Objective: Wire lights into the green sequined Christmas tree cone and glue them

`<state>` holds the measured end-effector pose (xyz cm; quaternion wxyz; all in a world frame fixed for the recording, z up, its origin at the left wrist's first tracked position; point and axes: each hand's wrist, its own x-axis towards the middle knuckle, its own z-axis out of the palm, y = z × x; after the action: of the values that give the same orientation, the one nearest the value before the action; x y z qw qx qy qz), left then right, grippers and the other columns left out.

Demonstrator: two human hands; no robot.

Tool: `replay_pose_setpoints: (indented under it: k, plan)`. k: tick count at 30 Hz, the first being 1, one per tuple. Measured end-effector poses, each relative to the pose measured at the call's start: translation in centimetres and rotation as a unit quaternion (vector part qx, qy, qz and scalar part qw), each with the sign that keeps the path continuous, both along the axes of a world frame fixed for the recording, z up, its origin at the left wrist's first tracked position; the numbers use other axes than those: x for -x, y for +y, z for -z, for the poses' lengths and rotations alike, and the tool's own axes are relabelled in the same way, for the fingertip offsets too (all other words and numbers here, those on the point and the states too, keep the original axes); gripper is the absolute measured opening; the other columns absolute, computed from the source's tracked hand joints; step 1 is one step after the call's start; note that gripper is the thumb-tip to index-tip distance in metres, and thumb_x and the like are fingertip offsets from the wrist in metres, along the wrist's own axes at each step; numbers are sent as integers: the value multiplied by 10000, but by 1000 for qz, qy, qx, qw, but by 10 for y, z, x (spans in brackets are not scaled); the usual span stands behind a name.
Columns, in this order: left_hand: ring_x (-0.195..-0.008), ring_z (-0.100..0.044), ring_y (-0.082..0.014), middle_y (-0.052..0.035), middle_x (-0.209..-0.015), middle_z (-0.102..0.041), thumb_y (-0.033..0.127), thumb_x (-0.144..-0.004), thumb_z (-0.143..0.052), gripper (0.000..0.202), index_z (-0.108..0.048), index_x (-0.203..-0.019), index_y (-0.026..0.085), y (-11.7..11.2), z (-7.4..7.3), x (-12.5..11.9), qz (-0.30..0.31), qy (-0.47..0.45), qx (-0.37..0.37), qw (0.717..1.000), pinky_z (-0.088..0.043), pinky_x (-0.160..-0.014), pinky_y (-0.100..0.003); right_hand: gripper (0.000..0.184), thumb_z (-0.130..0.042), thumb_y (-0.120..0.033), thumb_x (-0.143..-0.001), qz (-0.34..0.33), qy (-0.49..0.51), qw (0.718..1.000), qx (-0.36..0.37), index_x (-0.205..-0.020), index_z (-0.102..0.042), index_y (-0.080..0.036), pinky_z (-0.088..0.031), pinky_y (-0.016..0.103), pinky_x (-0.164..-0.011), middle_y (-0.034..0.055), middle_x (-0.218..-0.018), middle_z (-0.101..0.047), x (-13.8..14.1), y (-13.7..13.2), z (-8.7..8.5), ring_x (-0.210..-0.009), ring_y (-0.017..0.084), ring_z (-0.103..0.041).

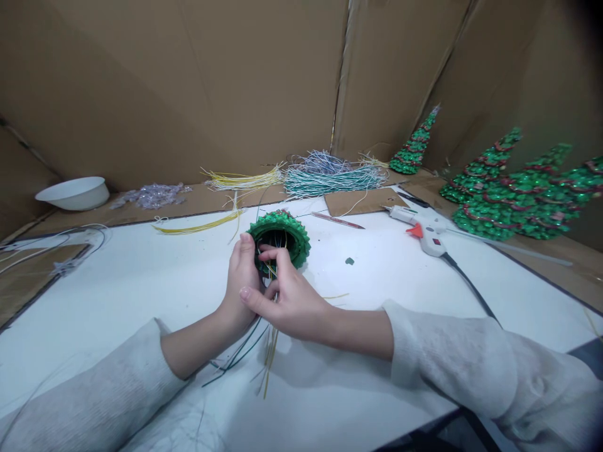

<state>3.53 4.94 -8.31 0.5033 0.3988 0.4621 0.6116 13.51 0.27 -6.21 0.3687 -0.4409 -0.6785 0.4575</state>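
A small green artificial Christmas tree (305, 242) lies on its side, its hollow round base facing me. My left hand (240, 282) wraps around the left side of this base and grips it. Bent at the opening is my right hand (294, 295), its fingers curled among thin wires and its thumb held apart from the index finger. Yellow wires (270, 364) and dark green wires (235, 358) trail out of the base toward me, below my hands. The fingertips inside the base and the tree's upper part are partly hidden.
Bundles of yellow wires (247, 179) and green wires (334, 182) lie at the back. Finished-looking trees (513, 188) stand right, beyond a glue gun (428, 235) with a dark cord. A pencil-like stick (338, 220), white bowl (75, 193) and clear plastic pieces (153, 195) lie around.
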Motion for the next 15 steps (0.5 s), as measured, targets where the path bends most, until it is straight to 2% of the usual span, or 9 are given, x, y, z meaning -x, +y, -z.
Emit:
replay_pose_setpoints:
  k: [5, 7, 9, 12, 15]
  plan:
    - [-704, -546, -138, -11, -807, -560, 649, -764, -519, 479, -574, -870, 185, -5, -5, -1, -12, -8, 21, 1000, -451, -638, -251, 419, -565, -392, -804, 46, 22, 998, -36, -1110, -343, -211, -475, 310, -639, 105, -1253, -445, 0, -6, 2, -666, 96, -532]
    - [-656, -551, -137, -16, -785, -582, 644, -789, -485, 485, -586, -867, 176, -7, -8, -1, 2, -4, 16, 1000, -453, -601, -250, 323, -530, -348, -827, 88, 40, 994, -56, -1065, -360, -210, -477, 306, -648, 81, -1154, -476, 0, -8, 3, -669, 97, -533]
    - [-679, -576, -144, -28, -804, -613, 621, -824, -451, 481, -599, -876, 166, -8, -9, -2, 19, -10, -1, 1000, -472, -633, -257, 230, -502, -296, -843, 124, 57, 988, -74, -1018, -378, -215, -477, 300, -656, 42, -1015, -500, -1, -7, 1, -671, 102, -538]
    - [-829, -616, -165, -51, -915, -655, 576, -861, -431, 464, -620, -938, 159, -6, -8, -3, 32, -44, -37, 998, -486, -764, -272, 134, -495, -236, -845, 138, 87, 982, -97, -954, -418, -223, -477, 276, -623, -9, -857, -510, -6, -2, -13, -635, 96, -554]
    - [-956, -617, -184, -69, -1022, -667, 544, -874, -435, 449, -622, -1013, 161, -2, -6, -5, 33, -78, -64, 994, -476, -833, -284, 75, -523, -197, -832, 135, 114, 979, -102, -898, -489, -204, -463, 237, -537, -25, -806, -530, -21, 6, -41, -580, 79, -582]
